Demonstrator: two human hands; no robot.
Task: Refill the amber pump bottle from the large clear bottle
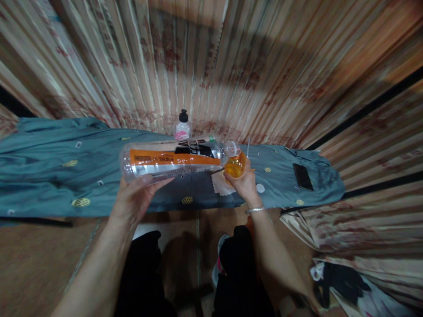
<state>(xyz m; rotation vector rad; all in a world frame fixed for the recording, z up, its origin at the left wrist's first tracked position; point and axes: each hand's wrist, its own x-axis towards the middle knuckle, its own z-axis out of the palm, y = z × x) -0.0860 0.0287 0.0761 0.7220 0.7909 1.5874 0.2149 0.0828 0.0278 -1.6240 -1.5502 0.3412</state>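
A large clear plastic bottle with an orange, white and black label lies nearly level in the air. My left hand is closed round its base end from below. The bottle's mouth points right, at the rim of a clear cup with orange-yellow liquid inside. My right hand is wrapped round the cup and wears a silver bangle. Beneath the cup, a pale scalloped cloth lies on the covered surface. A round white cap rests just right of my right hand.
A small bottle with a black top stands behind the large bottle. A dark phone lies toward the right end of the green patterned cover. Striped curtains hang behind, and black bars cross at right.
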